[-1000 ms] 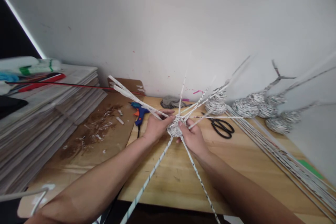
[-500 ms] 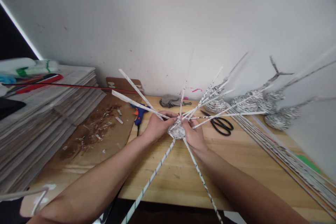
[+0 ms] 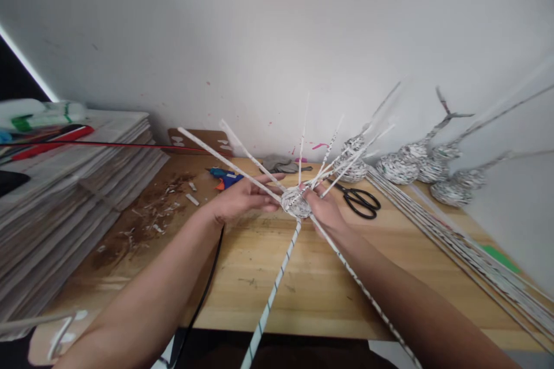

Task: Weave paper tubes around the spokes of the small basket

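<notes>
Above the wooden table I see a small round basket weave of rolled newspaper (image 3: 295, 203), with several paper tubes fanning out from it. My right hand (image 3: 325, 207) grips its right side, thumb on top. At its left edge, my left hand (image 3: 246, 197) has its fingers stretched out and apart among the spokes, seemingly holding nothing. One pale tube with dark stripes (image 3: 277, 282) runs from the weave down toward me. Another printed tube (image 3: 355, 277) slants down across my right forearm.
Black-handled scissors (image 3: 362, 203) lie right of my hands. A blue glue gun (image 3: 225, 176) and grey cloth (image 3: 281, 163) lie behind. Woven gourd shapes (image 3: 396, 167) and paper tubes (image 3: 450, 248) occupy the right. Stacked newspapers (image 3: 86, 184) and scraps on cardboard (image 3: 173, 230) are left.
My left hand has let go of the weave's left side and its fingers have spread. The weave has turned, with its spokes shifted, while my right hand keeps hold.
</notes>
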The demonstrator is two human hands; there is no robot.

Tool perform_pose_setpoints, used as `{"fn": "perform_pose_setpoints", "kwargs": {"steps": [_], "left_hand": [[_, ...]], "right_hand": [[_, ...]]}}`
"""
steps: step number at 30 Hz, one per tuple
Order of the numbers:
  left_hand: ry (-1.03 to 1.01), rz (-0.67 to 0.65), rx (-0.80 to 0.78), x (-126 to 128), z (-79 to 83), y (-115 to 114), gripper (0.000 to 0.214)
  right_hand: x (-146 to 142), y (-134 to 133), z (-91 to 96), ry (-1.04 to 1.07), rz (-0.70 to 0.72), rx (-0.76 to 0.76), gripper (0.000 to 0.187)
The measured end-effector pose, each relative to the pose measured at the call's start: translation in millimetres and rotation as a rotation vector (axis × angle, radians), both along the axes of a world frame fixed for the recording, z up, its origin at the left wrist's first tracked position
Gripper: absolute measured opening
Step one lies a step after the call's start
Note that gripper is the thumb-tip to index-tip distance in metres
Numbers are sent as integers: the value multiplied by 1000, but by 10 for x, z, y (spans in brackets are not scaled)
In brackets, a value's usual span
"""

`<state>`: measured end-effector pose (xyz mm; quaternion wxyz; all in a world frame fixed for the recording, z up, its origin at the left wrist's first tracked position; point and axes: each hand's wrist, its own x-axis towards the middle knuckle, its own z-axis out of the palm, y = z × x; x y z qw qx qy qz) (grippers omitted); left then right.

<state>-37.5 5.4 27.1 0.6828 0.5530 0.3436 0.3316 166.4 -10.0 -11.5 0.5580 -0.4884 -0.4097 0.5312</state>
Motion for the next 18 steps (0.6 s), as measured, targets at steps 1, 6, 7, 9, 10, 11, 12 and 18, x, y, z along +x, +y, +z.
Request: {"fn": "perform_pose_setpoints", "kwargs": {"steps": [1,6,7,9,10,11,12,18], "left_hand": [[5,31,-19,-2,-4,8,71],[109,137,-48,76,-68,39,60],[122,142,-33,94,-78,38,59],[133,141,12,127,-95,25,56],[142,144,40,142,-103,16,53],[158,149,72,158,-113,5,48],[180,163,105,173,-126,-5,43],[238,264,186,236,-241,-21,30]], "right_hand": [[9,10,16,21,12,-47,36],[8,8,46,36,88,-136,36],[0,0,42,34,98,-140,36],[-18,-19,30,24,133,-138,36],[-26,-29,26,16,152,-130,35],[-31,-38,24,7,167,-117,34],[-32,-46,25,-3,176,-95,33],[10,-69,66,-194,144,90,20]]}}
